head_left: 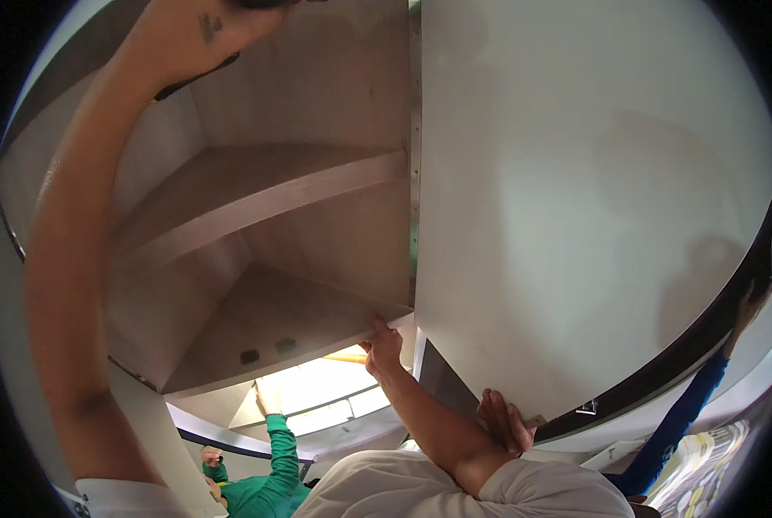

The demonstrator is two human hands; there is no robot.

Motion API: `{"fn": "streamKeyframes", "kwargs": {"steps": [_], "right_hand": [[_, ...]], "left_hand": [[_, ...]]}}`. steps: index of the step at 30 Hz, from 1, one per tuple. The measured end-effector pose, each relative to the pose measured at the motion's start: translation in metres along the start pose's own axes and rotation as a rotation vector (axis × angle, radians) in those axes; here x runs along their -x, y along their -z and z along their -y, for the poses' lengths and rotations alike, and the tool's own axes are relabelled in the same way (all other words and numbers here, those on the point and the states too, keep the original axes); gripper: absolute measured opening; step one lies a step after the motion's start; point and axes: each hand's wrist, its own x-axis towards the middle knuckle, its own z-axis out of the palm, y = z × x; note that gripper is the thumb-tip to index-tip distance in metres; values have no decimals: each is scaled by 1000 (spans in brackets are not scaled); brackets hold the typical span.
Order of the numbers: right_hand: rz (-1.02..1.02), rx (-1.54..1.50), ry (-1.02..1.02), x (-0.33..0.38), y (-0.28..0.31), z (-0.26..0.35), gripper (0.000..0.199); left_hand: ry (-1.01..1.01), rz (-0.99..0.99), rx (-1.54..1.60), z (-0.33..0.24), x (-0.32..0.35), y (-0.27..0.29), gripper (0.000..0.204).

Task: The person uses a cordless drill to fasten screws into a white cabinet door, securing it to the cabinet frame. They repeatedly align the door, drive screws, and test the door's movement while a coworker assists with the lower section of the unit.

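The open wooden cabinet [265,224] fills the view, 2 shelves inside. The right hand [384,345] presses its fingers [375,325] to the lower shelf's front edge [394,318]. The left hand [230,17] reaches past the top; its fingers cannot be told. A white door [576,198] hangs right.

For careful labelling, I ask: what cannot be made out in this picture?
- Left hand, head view: fingers cut off by the top edge; the dark thing behind it is unidentifiable.
- Right hand at the shelf edge: its grip is too small to tell.
- Blue-sleeved hand: blurred at the dark rim.
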Motion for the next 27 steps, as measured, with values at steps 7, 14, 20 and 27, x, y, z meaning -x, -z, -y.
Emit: {"fn": "streamKeyframes", "kwargs": {"steps": [7,14,20,27], "right_hand": [[24,22,-1,-1,-1,0,44],[-5,51,-14,3,-2,2,46],[-2,23,-29,1,-2,1,45],[28,27,7,-3,1,2,44]], "left_hand": [[-219,-25,-1,11,-6,-1,55],[10,-21,34,-5,2,-4,58],[-38,-45,43,3,0,-5,58],[189,1,31,-25,-6,-4,57]]}}
